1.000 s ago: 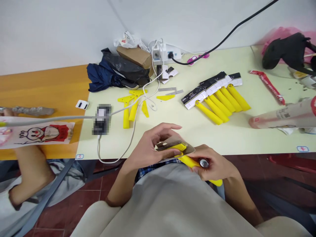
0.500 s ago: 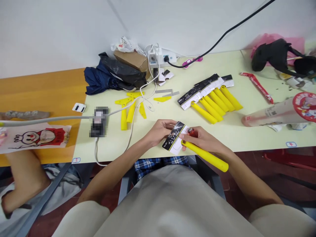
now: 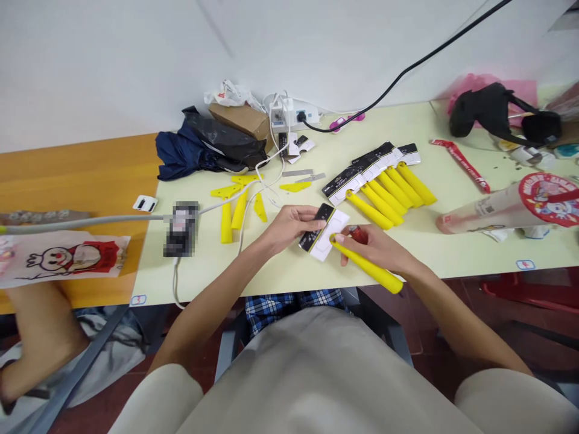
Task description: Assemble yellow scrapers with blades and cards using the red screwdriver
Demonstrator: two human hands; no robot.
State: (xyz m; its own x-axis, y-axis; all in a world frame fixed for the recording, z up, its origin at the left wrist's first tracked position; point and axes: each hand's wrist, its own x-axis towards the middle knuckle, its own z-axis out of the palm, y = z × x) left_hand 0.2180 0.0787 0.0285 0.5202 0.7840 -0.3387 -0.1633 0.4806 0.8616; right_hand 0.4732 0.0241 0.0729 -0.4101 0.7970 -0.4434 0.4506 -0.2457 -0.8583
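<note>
My left hand (image 3: 295,229) pinches a black-and-white packaging card (image 3: 322,234) above the table's front edge. In my right hand (image 3: 377,244) is a yellow scraper handle (image 3: 368,265), its holed end at the card's right edge. A red-handled tool (image 3: 358,234) is also tucked in my right hand; its tip is hidden. Beyond my hands lies a row of yellow handles with cards (image 3: 382,199) attached. To the left are yellow T-shaped scraper parts (image 3: 226,208), a loose yellow piece (image 3: 296,186) and thin grey metal strips (image 3: 298,173).
White cables (image 3: 253,187) run across the table from a power strip (image 3: 307,113). A dark blue umbrella (image 3: 181,150) and a cardboard box (image 3: 244,120) stand at the back. On the right are a drink cup (image 3: 493,208) and a red wrapper (image 3: 464,166). Another person's arm (image 3: 47,325) shows at left.
The card's printed face has tilted, with my left thumb now on it. My right thumb has come off the card, and the yellow handle has risen slightly.
</note>
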